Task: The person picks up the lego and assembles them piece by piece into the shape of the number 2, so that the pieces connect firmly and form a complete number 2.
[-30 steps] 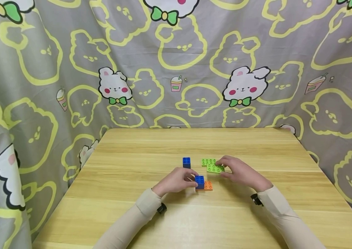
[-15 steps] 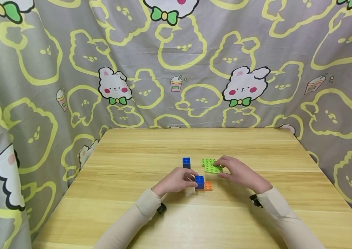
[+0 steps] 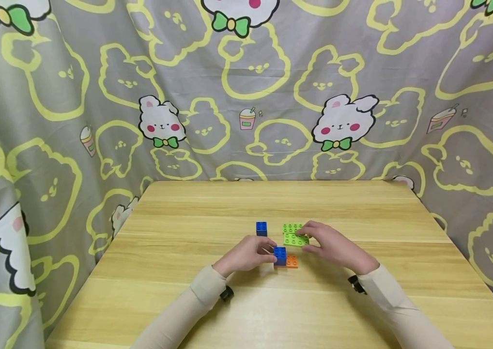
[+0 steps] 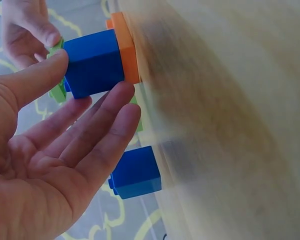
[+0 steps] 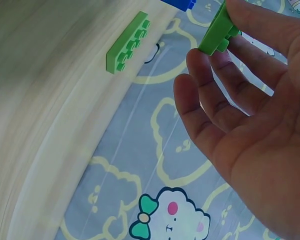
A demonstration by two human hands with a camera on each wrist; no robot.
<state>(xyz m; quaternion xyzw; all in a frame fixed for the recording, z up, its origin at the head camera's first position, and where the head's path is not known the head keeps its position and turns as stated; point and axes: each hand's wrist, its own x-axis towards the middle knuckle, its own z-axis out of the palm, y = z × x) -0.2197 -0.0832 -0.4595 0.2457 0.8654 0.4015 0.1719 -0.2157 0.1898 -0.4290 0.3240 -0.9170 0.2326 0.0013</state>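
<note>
My left hand (image 3: 246, 254) holds a blue toy brick (image 3: 280, 255) between thumb and fingers. This brick sits on the left part of a flat orange brick (image 3: 292, 261), which rests on the table. In the left wrist view, the thumb lies at the edge of the blue brick (image 4: 95, 65), with the fingers around its other side. My right hand (image 3: 333, 248) pinches a flat light-green brick (image 3: 292, 239) by its right end. In the right wrist view, that green brick (image 5: 216, 37) is off the table, between thumb and fingertips. A second flat green brick (image 5: 126, 45) lies on the table behind it.
Another blue brick (image 3: 261, 229) stands upright beyond my left hand, left of the green bricks. The wooden table (image 3: 194, 208) ends at a grey patterned curtain (image 3: 211, 145) at the back and sides. Dark straps (image 3: 226, 293) show at both wrists.
My right hand has moved slightly left and toward me, carrying the held green brick off its overlap with the other green one in the head view. The left hand stays in place.
</note>
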